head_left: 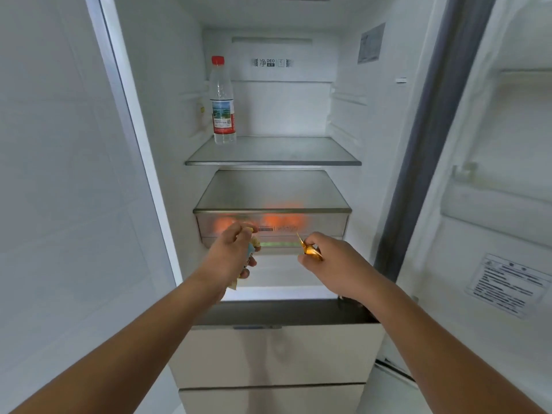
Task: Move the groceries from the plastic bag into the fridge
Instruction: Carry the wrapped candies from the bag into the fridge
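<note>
The left hand (230, 253) curls round a packet (251, 248); the right hand (328, 261) pinches a gold wrapper (312, 253), perhaps loosely. Either could drop short of the shelf (271, 210) front edge.

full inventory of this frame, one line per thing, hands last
water bottle: 1, clear with red cap and red label, upright at the left of the upper glass shelf
upper glass shelf: 1, clear, middle of the fridge compartment
lower glass shelf: 1, clear, just above the crisper drawer
crisper drawer: 1, translucent, under the lower glass shelf
orange items: count unclear, orange, inside the crisper drawer, blurred
fridge doors: 2, white, open to either side
lower drawers: 2, off-white, shut, below the compartment
snack packet: 1, multicoloured, in the left hand
gold-wrapped item: 1, gold, in the right hand
left hand: 1, grips the snack packet
right hand: 1, pinches the gold-wrapped item
</note>
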The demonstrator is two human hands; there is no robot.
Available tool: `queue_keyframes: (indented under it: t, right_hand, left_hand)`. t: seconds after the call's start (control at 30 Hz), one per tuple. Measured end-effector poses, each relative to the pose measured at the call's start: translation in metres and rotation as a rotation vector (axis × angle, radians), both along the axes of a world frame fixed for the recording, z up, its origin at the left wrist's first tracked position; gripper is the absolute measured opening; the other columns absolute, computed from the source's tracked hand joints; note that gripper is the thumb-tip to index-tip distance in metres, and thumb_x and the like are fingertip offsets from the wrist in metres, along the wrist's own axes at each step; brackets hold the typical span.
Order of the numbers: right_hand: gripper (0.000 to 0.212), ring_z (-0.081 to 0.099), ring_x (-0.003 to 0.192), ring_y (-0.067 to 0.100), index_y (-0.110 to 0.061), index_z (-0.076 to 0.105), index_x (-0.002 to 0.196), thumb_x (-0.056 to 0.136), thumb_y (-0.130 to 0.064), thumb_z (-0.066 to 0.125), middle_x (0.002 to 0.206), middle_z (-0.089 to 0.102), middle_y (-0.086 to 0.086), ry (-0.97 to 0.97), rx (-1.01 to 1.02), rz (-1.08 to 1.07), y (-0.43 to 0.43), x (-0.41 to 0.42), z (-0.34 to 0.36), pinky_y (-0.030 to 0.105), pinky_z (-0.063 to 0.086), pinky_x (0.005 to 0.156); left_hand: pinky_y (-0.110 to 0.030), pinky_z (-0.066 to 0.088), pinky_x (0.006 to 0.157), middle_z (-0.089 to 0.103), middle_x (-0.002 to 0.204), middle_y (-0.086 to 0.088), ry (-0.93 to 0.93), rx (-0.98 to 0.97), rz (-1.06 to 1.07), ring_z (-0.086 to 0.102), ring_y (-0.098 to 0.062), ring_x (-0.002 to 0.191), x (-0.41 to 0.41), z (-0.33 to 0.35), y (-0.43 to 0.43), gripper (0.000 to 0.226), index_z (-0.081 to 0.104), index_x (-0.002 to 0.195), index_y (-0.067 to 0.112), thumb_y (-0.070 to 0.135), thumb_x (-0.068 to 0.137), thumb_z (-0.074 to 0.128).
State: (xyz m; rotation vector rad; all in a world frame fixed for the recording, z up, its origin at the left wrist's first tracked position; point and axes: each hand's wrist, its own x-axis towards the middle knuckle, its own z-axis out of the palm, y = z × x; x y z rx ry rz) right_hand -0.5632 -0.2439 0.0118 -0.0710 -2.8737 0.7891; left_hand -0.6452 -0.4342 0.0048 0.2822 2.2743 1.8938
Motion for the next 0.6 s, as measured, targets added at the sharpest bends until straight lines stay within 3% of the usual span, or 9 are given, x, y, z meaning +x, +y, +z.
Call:
queue_keyframes:
  t: [0.1, 0.2, 0.3, 0.47, 0.6]
  right_hand:
    - [0.030, 0.058, 0.084, 0.011, -0.022, 0.052, 0.132, 0.102, -0.027, 0.050, 0.115, 0.061, -0.005, 0.007, 0.006, 0.018, 0.003, -0.058, 0.002, 0.022, 0.043, 0.062]
    - [0.024, 0.057, 0.078, 0.015, -0.021, 0.055, 0.124, 0.101, -0.026, 0.050, 0.104, 0.060, -0.002, 0.007, 0.014, -0.011, 0.005, -0.112, 0.001, 0.024, 0.035, 0.055]
    - [0.022, 0.059, 0.081, 0.019, -0.022, 0.054, 0.118, 0.098, -0.030, 0.052, 0.107, 0.056, 0.006, -0.004, 0.038, -0.020, 0.007, -0.153, 0.001, 0.027, 0.038, 0.059]
    - [0.028, 0.058, 0.084, 0.023, -0.019, 0.053, 0.127, 0.099, -0.023, 0.050, 0.111, 0.047, 0.008, -0.026, 0.130, 0.002, 0.008, -0.206, 0.006, 0.035, 0.049, 0.076]
    - [0.025, 0.058, 0.086, 0.028, -0.015, 0.055, 0.121, 0.098, -0.022, 0.049, 0.103, 0.049, 0.009, -0.036, 0.238, 0.023, 0.012, -0.249, 0.001, 0.042, 0.052, 0.081]
  left_hand:
    - [-0.026, 0.046, 0.052, 0.063, 0.087, -0.004, 0.250, -0.229, -0.011, 0.058, -0.021, 0.068, -0.065, -0.003, 0.006, 0.024, 0.060, 0.104, 0.019, 0.029, 0.105, 0.038]
    - [-0.035, 0.047, 0.069, 0.062, 0.084, -0.003, 0.483, -0.482, -0.026, 0.059, -0.028, 0.077, -0.122, -0.005, 0.011, 0.025, 0.059, 0.110, 0.017, 0.029, 0.104, 0.038]
    - [-0.036, 0.042, 0.074, 0.057, 0.092, -0.009, 0.640, -0.672, -0.015, 0.054, -0.030, 0.079, -0.166, -0.003, 0.018, 0.027, 0.056, 0.114, 0.013, 0.029, 0.105, 0.036]
    - [-0.048, 0.051, 0.078, 0.052, 0.104, -0.019, 0.696, -0.963, -0.033, 0.059, -0.043, 0.087, -0.226, -0.007, 0.028, 0.028, 0.051, 0.121, 0.011, 0.028, 0.106, 0.034]
    - [-0.050, 0.052, 0.084, 0.051, 0.115, -0.022, 0.666, -1.191, -0.021, 0.057, -0.040, 0.102, -0.251, -0.007, 0.034, 0.028, 0.045, 0.130, 0.011, 0.020, 0.104, 0.038]
